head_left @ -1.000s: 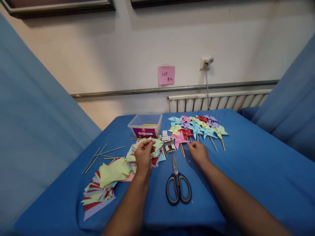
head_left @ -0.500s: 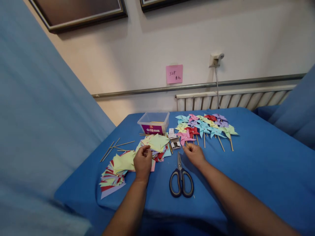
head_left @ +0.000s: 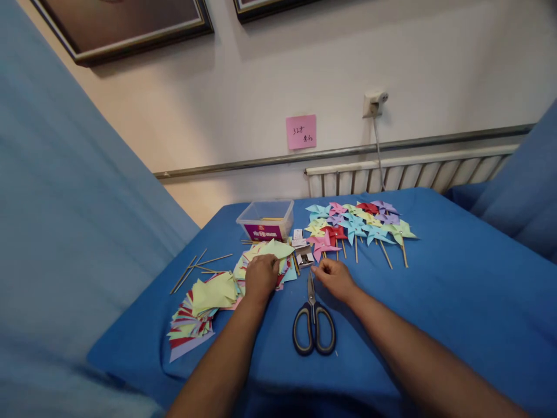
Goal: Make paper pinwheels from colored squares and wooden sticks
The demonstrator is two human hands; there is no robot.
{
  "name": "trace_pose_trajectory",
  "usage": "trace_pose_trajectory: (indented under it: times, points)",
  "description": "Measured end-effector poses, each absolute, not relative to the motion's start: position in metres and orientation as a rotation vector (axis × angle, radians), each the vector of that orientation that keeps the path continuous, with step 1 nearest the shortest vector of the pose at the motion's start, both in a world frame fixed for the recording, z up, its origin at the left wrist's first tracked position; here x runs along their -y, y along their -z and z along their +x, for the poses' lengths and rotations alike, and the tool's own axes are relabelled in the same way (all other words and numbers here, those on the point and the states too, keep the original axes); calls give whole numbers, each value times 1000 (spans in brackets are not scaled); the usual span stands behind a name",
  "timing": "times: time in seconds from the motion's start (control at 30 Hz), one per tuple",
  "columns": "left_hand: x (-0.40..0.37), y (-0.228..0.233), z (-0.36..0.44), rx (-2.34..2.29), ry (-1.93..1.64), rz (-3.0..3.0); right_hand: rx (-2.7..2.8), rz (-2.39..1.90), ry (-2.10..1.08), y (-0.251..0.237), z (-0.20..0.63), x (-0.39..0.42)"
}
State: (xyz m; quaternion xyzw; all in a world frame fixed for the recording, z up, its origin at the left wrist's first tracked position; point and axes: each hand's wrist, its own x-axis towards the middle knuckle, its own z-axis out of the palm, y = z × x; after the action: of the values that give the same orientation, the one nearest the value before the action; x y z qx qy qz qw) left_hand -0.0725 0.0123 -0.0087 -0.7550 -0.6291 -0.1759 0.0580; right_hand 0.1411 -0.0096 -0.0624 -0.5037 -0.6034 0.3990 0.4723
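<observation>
My left hand (head_left: pixel 261 274) rests on a loose pile of cut coloured paper pieces (head_left: pixel 270 255), its fingers curled over the top light-green sheet. My right hand (head_left: pixel 333 277) lies on the blue table cover (head_left: pixel 435 290) just right of the scissors' blades, fingers loosely bent, holding nothing that I can see. The scissors (head_left: pixel 313 319) with grey-and-yellow handles lie between my forearms, tips pointing away. A small open box of pins (head_left: pixel 304 255) sits just beyond my right hand's fingertips.
Several finished paper pinwheels on sticks (head_left: pixel 357 226) lie at the back right. A clear plastic tub (head_left: pixel 265 220) stands behind the paper. A second fanned stack of paper squares (head_left: pixel 195 313) and loose wooden sticks (head_left: pixel 195 267) lie left. A radiator (head_left: pixel 404 174) lines the wall.
My left hand has come down from the upper edge of the paper pile onto its near side. My right hand has slid left, closer to the scissors' tips. The camera view has shifted.
</observation>
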Motion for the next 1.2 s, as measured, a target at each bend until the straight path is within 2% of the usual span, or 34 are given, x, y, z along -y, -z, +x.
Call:
trace_pose_trajectory:
  times: [0.2, 0.33, 0.4, 0.47, 0.57, 0.63, 0.8, 0.93, 1.03, 1.2]
  points:
    - [-15, 2, -84, 2040, 886, -2116, 1435, -1210, -1051, 62, 140, 6]
    - [-22, -17, -78, 2207, 1547, -1800, 1416, -1158, -1136, 56, 141, 7]
    - [-21, -28, -64, 2129, 1903, -1767, 1345, -1066, -1297, 50, 143, 8]
    - [-15, -36, -42, 1982, 2082, -1922, 1186, -901, -1548, 42, 148, 10]
    - [-3, -39, -11, 1716, 2063, -2250, 977, -708, -1805, 30, 161, 11]
    - [2, -35, 2, 1477, 1859, -2602, 865, -674, -1854, 24, 171, 10]
    - [2, -19, 2, 1111, 1244, -2961, 640, -687, -1815, 25, 185, 0]
    - [-2, -13, -5, 1048, 1201, -2975, 675, -760, -1674, 36, 182, -8]
    - [-6, -8, -6, 1328, 1524, -2824, 680, -808, -1540, 41, 177, -12]
    - [-12, 7, 0, 2018, 2467, -2372, 549, -801, -1391, 39, 172, -10]
